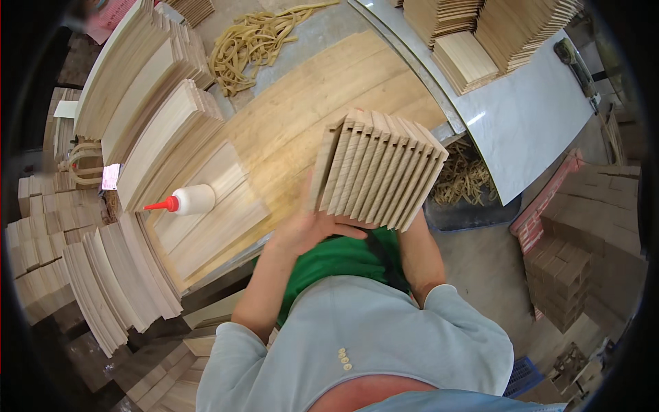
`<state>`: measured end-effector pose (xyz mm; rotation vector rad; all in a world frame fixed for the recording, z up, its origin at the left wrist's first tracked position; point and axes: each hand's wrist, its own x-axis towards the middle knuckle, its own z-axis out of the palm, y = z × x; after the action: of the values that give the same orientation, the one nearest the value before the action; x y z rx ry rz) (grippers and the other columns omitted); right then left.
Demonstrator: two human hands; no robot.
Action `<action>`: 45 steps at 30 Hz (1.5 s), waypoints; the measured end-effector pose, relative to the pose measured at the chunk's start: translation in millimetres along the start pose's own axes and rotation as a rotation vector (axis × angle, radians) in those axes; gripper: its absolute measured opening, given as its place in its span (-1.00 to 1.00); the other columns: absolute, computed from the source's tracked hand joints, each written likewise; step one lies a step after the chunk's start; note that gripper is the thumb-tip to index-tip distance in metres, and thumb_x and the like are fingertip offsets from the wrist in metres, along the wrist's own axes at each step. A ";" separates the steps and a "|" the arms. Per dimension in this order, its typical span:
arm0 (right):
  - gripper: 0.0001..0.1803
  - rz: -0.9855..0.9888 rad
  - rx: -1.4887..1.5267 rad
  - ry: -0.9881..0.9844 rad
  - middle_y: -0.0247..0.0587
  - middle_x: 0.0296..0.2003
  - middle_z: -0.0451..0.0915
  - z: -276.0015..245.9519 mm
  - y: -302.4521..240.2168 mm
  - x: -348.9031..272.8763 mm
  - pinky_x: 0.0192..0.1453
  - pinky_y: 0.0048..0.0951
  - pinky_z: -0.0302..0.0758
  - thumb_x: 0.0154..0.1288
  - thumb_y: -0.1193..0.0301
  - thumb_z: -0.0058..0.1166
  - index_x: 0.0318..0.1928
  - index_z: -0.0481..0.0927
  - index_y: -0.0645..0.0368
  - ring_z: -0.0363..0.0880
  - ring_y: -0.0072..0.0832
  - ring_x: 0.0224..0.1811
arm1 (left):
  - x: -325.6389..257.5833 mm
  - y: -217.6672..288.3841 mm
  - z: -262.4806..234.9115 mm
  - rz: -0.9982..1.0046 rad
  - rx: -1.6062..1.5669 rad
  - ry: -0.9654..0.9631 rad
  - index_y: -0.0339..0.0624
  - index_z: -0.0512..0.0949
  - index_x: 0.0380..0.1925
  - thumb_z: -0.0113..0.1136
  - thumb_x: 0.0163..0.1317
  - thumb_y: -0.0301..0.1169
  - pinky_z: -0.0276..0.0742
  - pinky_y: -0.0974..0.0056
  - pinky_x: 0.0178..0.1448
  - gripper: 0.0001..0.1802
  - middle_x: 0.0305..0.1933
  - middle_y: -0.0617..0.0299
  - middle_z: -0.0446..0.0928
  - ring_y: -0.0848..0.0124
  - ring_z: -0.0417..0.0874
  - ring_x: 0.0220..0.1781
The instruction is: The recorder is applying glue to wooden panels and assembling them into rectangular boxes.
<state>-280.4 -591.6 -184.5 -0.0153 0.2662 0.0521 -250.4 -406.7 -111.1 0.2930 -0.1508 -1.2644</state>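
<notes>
A stack of thin grooved wooden boards (pixel 384 172) is held up in front of my body, over the table's near edge, with its slotted ends facing me. My left hand (pixel 309 230) grips its lower left side, the fingers reaching under the near end. Behind its right side goes my right hand (pixel 413 225); only the wrist shows and the fingers are hidden. On flat boards to the left lies a white glue bottle (pixel 195 200) with a red nozzle, touched by neither hand.
The wooden work surface (pixel 329 89) carries tall board stacks (pixel 165 137) on its left and a heap of tan strips (pixel 254 44) at the back. More boards (pixel 467 58) and a brush-like tool (pixel 575 69) lie on a grey table (pixel 528 130). A dark tray (pixel 473 214) holds strips.
</notes>
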 end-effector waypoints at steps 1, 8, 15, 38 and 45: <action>-0.07 -0.053 -0.035 0.058 -0.14 0.26 0.35 0.3 -0.5 -5.4 0.32 -0.30 0.34 0.11 -0.04 0.15 0.37 0.17 0.21 0.35 -0.35 0.27 | 0.7 5.0 15.7 -0.012 0.329 0.398 -0.11 0.15 0.38 -0.32 0.42 0.10 0.32 0.03 0.34 -0.31 0.35 0.08 0.31 0.16 0.33 0.36; -0.10 -0.272 -0.401 -0.085 -0.10 0.19 0.44 -26.2 -1.7 -3.4 0.28 -0.21 0.40 0.09 -0.16 0.20 0.27 0.34 0.21 0.43 -0.26 0.21 | 11.3 34.4 35.1 0.364 0.880 0.637 -0.35 0.05 0.38 -0.16 0.45 -0.14 0.20 0.24 0.39 -0.35 0.37 0.05 0.23 0.26 0.20 0.42; -0.12 -0.014 -0.824 -0.013 0.05 0.19 0.39 72.0 -18.0 13.7 0.29 -0.30 0.35 0.18 0.01 0.16 0.30 0.18 0.40 0.41 -0.28 0.22 | 6.2 26.3 17.2 0.435 1.089 0.803 -0.39 -0.10 0.40 -0.01 0.39 -0.11 0.17 0.27 0.40 -0.19 0.42 -0.01 -0.05 0.23 0.22 0.38; -0.09 0.210 -1.695 0.267 -0.04 0.12 0.44 142.0 42.8 176.3 0.24 -0.26 0.24 0.21 -0.25 -0.02 0.23 0.36 0.35 0.34 -0.38 0.19 | 13.8 139.0 -92.5 0.574 1.003 1.063 -0.53 0.45 0.01 -0.01 0.18 0.34 0.37 0.25 0.15 -0.05 -0.12 -0.07 0.53 0.28 0.52 -0.05; -0.23 0.091 -1.651 0.309 -0.05 0.02 0.54 149.9 47.7 156.6 0.25 -0.39 0.29 0.30 -0.11 0.00 0.13 0.44 0.43 0.45 -0.41 0.11 | 11.2 124.2 -64.3 0.626 1.098 1.126 -0.57 0.20 0.21 -0.01 0.16 0.34 0.13 -0.04 0.34 0.06 0.16 -0.38 0.15 -0.17 0.20 0.22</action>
<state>-92.7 -533.0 -81.5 -1.6632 0.4691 0.3505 -115.9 -375.1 -135.8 1.6977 0.0578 -0.1542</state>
